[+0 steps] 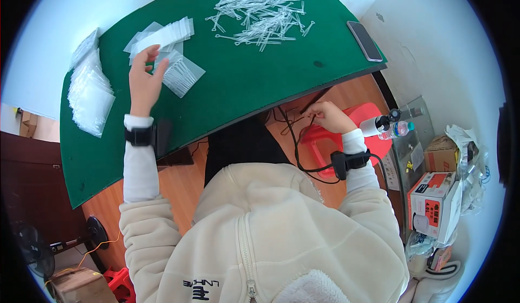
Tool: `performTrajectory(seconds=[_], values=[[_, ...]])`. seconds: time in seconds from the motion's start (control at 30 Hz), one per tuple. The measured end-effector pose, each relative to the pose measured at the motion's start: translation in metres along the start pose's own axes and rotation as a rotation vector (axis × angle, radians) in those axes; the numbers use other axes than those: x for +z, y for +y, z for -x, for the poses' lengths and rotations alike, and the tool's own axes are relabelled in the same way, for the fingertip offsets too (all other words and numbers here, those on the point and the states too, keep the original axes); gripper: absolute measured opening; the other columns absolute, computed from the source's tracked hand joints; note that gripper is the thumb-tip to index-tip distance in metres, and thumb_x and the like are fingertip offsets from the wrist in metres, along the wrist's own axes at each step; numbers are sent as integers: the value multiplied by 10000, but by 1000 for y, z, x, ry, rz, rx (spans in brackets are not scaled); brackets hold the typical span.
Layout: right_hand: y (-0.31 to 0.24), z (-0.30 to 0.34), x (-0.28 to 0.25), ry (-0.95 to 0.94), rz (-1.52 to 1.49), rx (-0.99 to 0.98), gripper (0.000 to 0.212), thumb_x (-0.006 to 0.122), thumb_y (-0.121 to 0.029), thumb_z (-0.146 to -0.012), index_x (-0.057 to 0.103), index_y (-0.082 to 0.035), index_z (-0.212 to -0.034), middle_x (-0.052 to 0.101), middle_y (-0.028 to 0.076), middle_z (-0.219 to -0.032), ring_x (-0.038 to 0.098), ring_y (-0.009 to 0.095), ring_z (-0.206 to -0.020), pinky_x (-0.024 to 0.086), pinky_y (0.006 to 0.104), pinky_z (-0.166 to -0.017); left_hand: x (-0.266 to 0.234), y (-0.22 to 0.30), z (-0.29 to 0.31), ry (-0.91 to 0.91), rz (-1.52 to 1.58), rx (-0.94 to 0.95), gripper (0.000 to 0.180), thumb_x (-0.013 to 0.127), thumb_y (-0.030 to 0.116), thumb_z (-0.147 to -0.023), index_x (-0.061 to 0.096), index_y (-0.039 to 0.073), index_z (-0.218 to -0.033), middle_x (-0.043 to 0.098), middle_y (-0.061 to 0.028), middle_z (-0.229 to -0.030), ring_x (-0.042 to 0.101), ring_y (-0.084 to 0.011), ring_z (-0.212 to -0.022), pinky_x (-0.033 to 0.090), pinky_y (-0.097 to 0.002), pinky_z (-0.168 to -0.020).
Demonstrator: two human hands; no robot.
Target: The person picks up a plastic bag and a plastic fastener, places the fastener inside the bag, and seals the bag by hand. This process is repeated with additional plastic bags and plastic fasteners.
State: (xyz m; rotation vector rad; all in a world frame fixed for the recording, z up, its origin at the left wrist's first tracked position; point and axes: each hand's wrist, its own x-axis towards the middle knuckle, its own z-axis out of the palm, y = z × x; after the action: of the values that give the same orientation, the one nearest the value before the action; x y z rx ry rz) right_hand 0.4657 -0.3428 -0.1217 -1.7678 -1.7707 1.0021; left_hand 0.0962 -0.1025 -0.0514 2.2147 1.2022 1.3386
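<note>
My left hand (145,81) reaches over the green table, thumb apart from the curved fingers, with nothing visibly gripped. Its fingertips are at the edge of a fanned stack of small clear plastic bags (173,33). Just right of the thumb, a flat clear bag (183,75) holds a row of thin clear sticks. My right hand (329,117) is off the table's front edge, above a red stool. Its fingers are pinched together on a thin black cable (297,146). A loose heap of clear plastic sticks with ringed ends (262,18) lies at the far middle.
More clear bags (89,94) overlap along the table's left side. A phone (365,41) lies near the right corner. Bottles (398,129) stand by the red stool (355,118). Cartons (430,202) are stacked at the right wall. Cable loops hang beside my right arm.
</note>
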Motion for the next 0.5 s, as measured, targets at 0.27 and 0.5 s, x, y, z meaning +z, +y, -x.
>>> performTrajectory(seconds=[0.27, 0.5], values=[[7, -10, 32, 17, -227, 48, 278, 470, 106, -705, 619, 52, -934, 632, 89, -864, 588, 157, -797, 481, 265, -736, 64, 121, 133, -894, 512, 538, 272, 671, 51, -704, 603, 48, -967, 559, -102, -1001, 555, -268, -901, 469, -350, -742], [24, -17, 60, 108, -363, -12, 275, 463, 100, -723, 605, 65, -955, 625, 78, -871, 578, 128, -817, 476, 256, -748, 118, 111, 202, -994, 272, 605, 353, 680, 86, -683, 589, 94, -1024, 492, -107, -1130, 525, -265, -952, 460, -362, -759]])
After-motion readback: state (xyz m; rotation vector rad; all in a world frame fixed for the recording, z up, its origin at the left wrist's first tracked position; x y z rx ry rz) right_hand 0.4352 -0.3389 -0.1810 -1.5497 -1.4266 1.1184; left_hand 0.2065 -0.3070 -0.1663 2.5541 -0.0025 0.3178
